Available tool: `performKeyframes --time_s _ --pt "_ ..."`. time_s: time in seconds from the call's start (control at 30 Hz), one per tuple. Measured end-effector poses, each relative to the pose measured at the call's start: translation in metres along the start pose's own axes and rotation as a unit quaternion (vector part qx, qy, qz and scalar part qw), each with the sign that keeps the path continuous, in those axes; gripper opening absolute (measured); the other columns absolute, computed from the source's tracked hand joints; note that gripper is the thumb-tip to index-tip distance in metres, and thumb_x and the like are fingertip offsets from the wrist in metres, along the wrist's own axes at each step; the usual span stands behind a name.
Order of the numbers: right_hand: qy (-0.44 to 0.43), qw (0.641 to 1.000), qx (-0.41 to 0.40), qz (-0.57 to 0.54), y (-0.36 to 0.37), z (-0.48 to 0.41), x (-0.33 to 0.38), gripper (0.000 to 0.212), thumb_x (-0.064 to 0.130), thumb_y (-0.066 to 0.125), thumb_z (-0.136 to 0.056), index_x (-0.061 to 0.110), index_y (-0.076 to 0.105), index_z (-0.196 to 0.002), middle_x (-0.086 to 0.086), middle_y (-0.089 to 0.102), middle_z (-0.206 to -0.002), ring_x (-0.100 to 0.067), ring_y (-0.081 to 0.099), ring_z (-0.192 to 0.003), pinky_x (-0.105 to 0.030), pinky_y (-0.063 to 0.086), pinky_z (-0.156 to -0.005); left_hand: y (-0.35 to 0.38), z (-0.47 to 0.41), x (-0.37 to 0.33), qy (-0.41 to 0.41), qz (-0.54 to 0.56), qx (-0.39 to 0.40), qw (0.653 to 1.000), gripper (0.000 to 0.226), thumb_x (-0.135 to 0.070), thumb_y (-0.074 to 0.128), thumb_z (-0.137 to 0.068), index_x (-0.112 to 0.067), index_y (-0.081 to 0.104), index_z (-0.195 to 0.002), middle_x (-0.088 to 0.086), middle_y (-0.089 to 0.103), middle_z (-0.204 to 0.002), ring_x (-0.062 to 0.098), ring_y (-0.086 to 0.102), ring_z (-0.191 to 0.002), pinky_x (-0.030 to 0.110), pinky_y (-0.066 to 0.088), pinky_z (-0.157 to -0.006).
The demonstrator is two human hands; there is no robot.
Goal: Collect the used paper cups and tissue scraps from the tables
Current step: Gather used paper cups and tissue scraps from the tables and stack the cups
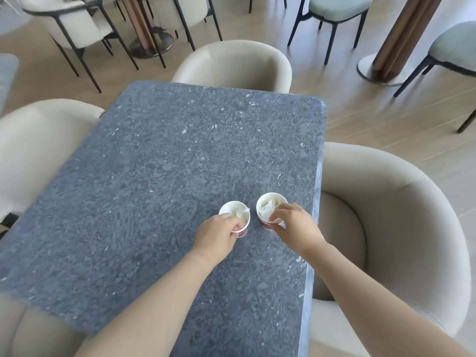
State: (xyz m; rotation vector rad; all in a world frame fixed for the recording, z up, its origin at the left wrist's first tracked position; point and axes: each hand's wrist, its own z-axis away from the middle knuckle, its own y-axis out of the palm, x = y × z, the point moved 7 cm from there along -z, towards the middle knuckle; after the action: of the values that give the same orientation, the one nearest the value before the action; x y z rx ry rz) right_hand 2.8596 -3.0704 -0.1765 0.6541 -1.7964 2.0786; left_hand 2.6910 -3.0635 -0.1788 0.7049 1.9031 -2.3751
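Two white paper cups with red bases stand side by side on the blue-grey stone table (180,155), near its right edge. Crumpled white tissue fills both. My left hand (219,234) grips the near rim of the left cup (238,211), fingers curled over the edge. My right hand (293,224) grips the near rim of the right cup (269,204) the same way, with fingers partly inside on the tissue (266,208). Both cups are upright on the tabletop.
Cream tub chairs surround the table: one at the far end (237,63), one on the right (386,215), one on the left (33,145). Further chairs and two table pedestals (389,45) stand on the wooden floor beyond.
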Motion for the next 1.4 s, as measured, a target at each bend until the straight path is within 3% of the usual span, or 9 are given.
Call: performKeyframes --time_s 0.23,0.37,0.47,0.67,0.97,1.4 --pt "-0.011 1.000 0.009 0.022 0.004 -0.006 0.004 0.017 0.007 0.058 -0.082 0.012 0.066 -0.097 -0.005 0.061 -0.103 -0.027 0.052 -0.098 -0.035 0.047 -0.074 -0.015 0.004 -0.005 -0.020 -0.011 -0.013 1.000 0.020 -0.017 0.053 -0.084 -0.029 0.062 -0.096 -0.008 0.062 -0.102 0.018 0.055 -0.099 0.030 0.043 -0.069" --pt "-0.043 0.998 -0.035 -0.028 -0.012 -0.003 0.026 0.023 0.002 0.055 -0.079 0.013 0.069 -0.093 -0.008 0.063 -0.092 -0.031 0.055 -0.088 -0.035 0.046 -0.069 -0.033 0.005 -0.007 -0.028 0.005 -0.042 0.999 0.024 -0.015 0.054 -0.084 -0.029 0.063 -0.102 -0.010 0.062 -0.107 0.017 0.054 -0.102 0.026 0.040 -0.068" --pt "-0.085 0.993 -0.069 -0.054 -0.034 0.000 0.048 0.020 0.002 0.056 -0.079 0.012 0.070 -0.089 -0.009 0.064 -0.088 -0.032 0.057 -0.082 -0.037 0.047 -0.067 -0.057 0.004 -0.011 -0.034 0.026 -0.063 0.997 0.026 -0.015 0.056 -0.085 -0.028 0.063 -0.105 -0.008 0.061 -0.111 0.018 0.056 -0.103 0.034 0.049 -0.077" --pt "-0.157 0.978 -0.124 -0.062 -0.080 0.004 0.096 0.013 0.008 0.058 -0.084 0.009 0.070 -0.087 -0.011 0.065 -0.083 -0.034 0.059 -0.076 -0.041 0.049 -0.064 -0.120 0.017 -0.013 -0.018 0.040 -0.127 0.991 0.027 -0.009 0.057 -0.083 -0.023 0.066 -0.105 -0.005 0.062 -0.110 0.020 0.057 -0.102 0.038 0.049 -0.083" --pt "-0.213 0.948 -0.221 -0.080 -0.136 0.030 0.178 0.015 0.008 0.063 -0.083 0.013 0.072 -0.093 -0.008 0.069 -0.086 -0.030 0.063 -0.074 -0.041 0.052 -0.066 -0.213 0.058 -0.013 0.037 0.012 -0.217 0.975 0.024 -0.015 0.058 -0.084 -0.025 0.066 -0.105 -0.009 0.062 -0.111 0.017 0.058 -0.097 0.034 0.050 -0.079" --pt "-0.284 0.924 -0.247 -0.066 -0.092 0.095 0.326 0.018 0.005 0.062 -0.082 0.015 0.072 -0.094 -0.006 0.068 -0.085 -0.030 0.061 -0.077 -0.039 0.051 -0.069 -0.272 0.197 0.077 0.044 0.031 -0.271 0.961 0.023 -0.022 0.063 -0.083 -0.028 0.066 -0.105 -0.008 0.064 -0.106 0.016 0.058 -0.097 0.039 0.050 -0.079"
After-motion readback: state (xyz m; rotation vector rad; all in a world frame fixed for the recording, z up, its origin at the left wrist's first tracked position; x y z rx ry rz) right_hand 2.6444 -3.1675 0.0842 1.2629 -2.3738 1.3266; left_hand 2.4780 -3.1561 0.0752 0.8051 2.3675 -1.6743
